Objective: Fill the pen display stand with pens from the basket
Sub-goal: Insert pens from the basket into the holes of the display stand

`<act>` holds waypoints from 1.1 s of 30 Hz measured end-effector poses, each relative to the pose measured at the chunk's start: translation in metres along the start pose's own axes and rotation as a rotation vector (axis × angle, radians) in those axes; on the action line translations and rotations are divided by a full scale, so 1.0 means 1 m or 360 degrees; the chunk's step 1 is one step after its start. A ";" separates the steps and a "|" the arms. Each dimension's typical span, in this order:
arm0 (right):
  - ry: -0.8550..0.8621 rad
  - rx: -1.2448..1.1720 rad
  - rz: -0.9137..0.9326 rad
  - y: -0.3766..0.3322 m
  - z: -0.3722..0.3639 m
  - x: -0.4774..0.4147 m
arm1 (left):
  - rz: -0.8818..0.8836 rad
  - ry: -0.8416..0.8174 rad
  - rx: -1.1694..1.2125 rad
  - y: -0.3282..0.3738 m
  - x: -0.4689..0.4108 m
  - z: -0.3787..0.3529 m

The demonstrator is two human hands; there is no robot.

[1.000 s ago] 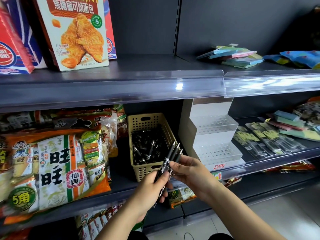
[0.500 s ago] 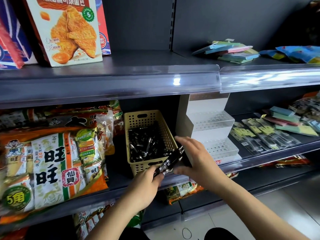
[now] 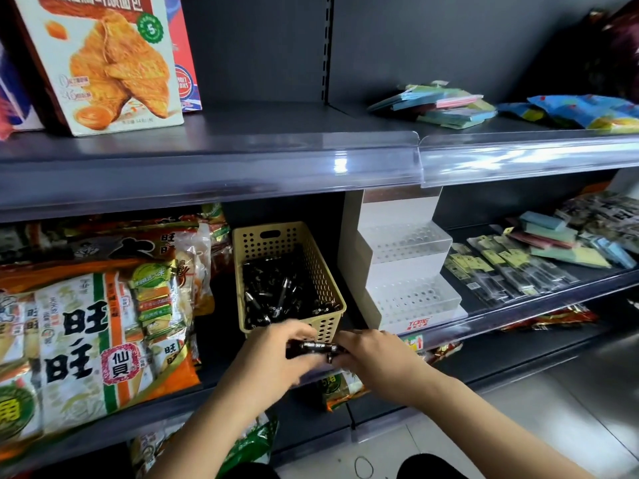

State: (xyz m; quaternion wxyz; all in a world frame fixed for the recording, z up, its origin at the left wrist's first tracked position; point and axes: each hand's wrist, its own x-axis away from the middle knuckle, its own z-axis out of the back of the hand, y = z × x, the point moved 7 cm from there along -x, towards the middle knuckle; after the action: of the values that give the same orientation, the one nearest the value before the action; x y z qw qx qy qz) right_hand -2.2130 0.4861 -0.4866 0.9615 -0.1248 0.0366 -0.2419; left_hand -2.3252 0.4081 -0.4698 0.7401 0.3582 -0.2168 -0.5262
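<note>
A small bundle of black pens lies crosswise between the two hands, just in front of the basket and above the front edge of the shelf. The left hand grasps one end with its fingers curled over the top, and the right hand closes around the other end. Many more pens lie loose in the basket.

The pens look light, stiff and smooth, so in a bundle they probably slide against each other and one may slip out. I think it is better to keep the bundle in one hand around the middle and to pinch a single pen near its upper part with the other, so the tip can go down into a hole.

The stand is just beside the basket on the right, with two white steps full of holes, and I see no pen in it. The upper shelf hangs low above the top step, so room to lower a pen there seems small; the lower step is more open. Snack bags stand close on the left of the basket and packets lie right of the stand, so the free way is from the front
</note>
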 end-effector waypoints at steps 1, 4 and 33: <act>0.0002 -0.0259 -0.0098 0.006 -0.001 0.001 | 0.0061 0.0108 0.0194 -0.004 -0.001 0.006; 0.0033 -0.1180 -0.0348 0.016 -0.007 0.006 | 0.0346 0.0161 0.1162 -0.014 -0.002 -0.003; 0.0360 -0.1728 -0.0562 0.037 0.008 0.008 | 0.0211 -0.0002 0.0785 0.000 -0.016 -0.056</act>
State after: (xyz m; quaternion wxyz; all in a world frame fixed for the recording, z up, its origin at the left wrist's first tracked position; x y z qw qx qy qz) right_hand -2.1878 0.5157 -0.4887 0.6950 -0.5776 0.2365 -0.3569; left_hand -2.2919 0.4402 -0.5053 0.6631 0.5126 -0.3622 -0.4079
